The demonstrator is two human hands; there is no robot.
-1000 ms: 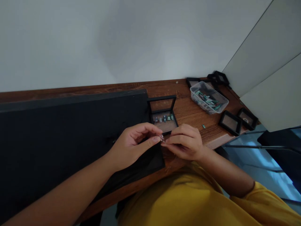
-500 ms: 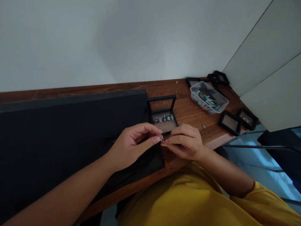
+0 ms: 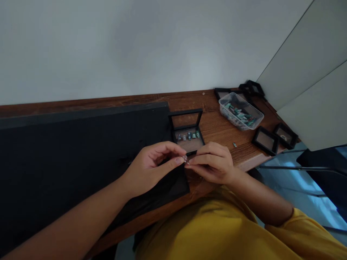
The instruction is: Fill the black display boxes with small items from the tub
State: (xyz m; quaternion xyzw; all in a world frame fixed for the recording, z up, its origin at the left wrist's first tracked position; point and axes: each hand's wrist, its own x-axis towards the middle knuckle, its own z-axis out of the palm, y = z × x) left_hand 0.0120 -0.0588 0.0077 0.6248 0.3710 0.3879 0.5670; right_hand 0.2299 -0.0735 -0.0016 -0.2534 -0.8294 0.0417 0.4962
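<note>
Just on our side of the open black case (image 3: 192, 145), we hold a small shiny piece (image 3: 185, 158) between both sets of fingertips. Our left hand (image 3: 153, 168) pinches it between thumb and forefinger, and our right hand (image 3: 213, 164) closes its bunched fingertips on the other side. We judge the step in hand to be close fingertip handling; any next move calls for a light grip and one hand easing off without tugging the piece. As far as we can see, its long axis slants from the case side down toward our right fingers; our fingertips cover too much to tell which end is its front. Inside the case, a row of little pieces (image 3: 189, 136) lies toward the raised lid (image 3: 201, 116). Right of the case sit a clear tub (image 3: 233, 121) and a loose green piece (image 3: 234, 144); left of it spreads a black mat (image 3: 81, 162).
</note>
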